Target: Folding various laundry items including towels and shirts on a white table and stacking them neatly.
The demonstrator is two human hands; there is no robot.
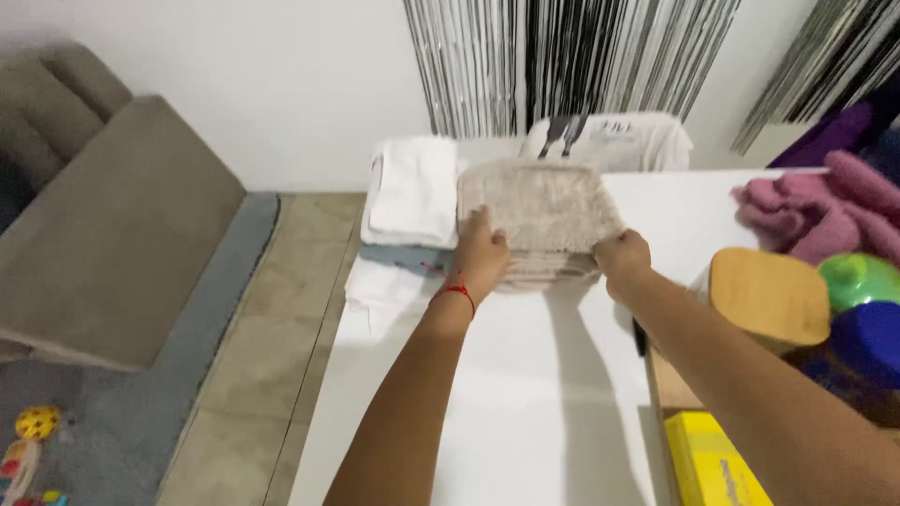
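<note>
Beige towel (544,211) gripped by both hands, L (483,253) & R (621,258); white towels (412,192) just beside

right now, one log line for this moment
left hand on beige towel stack | right hand grips stack's right edge | white towels beside, left | table

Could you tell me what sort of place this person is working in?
Most likely a home living room: a grey sofa beside the white table, toys on the floor, and folded towels under both hands.
</note>
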